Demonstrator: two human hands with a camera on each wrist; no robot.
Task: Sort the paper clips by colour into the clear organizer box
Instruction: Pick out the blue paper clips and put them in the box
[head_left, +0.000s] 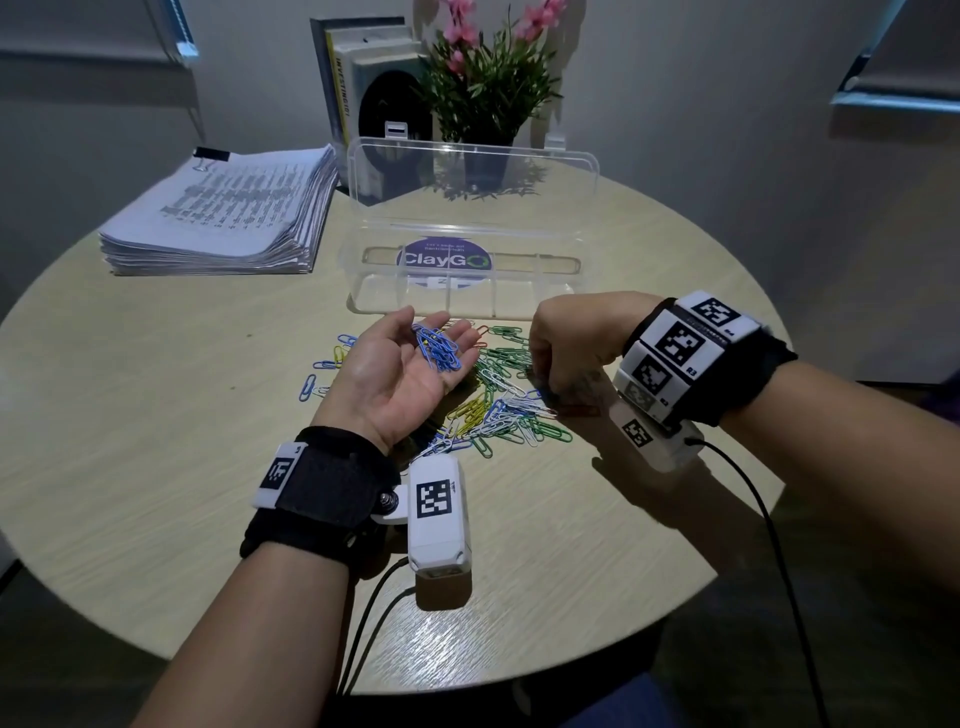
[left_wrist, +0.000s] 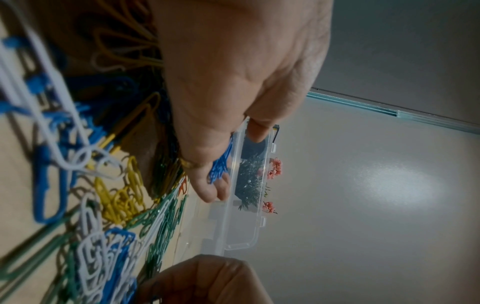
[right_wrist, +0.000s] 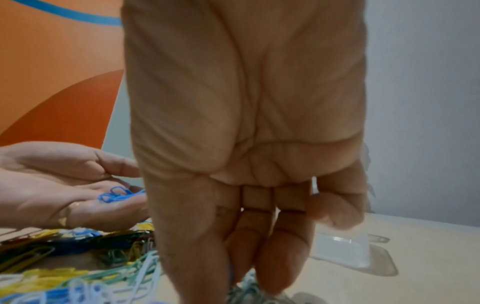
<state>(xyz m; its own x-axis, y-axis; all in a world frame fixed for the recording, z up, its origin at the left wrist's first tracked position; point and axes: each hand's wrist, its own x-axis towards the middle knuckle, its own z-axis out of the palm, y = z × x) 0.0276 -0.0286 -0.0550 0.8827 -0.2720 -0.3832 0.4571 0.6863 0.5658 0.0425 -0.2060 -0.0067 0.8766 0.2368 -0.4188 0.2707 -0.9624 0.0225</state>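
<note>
We hold our left hand (head_left: 400, 364) palm up above the round table (head_left: 156, 467), fingers relaxed and loosely cupped, with a small bunch of blue paper clips (head_left: 438, 347) lying on the palm and finger bases. Our right hand (head_left: 571, 345) reaches down into the mixed pile of paper clips (head_left: 501, 410) just beside it, fingers pointing at the clips; whether the fingertips pinch one we cannot tell, since the tips are blurred. The pile, in green, white, yellow and blue, lies on the table under and between the hands. The clear organizer box (head_left: 462, 283) sits just behind the pile, lid raised, its visible compartments without clips. A stack of papers (head_left: 223, 213) lies far left.
</note>
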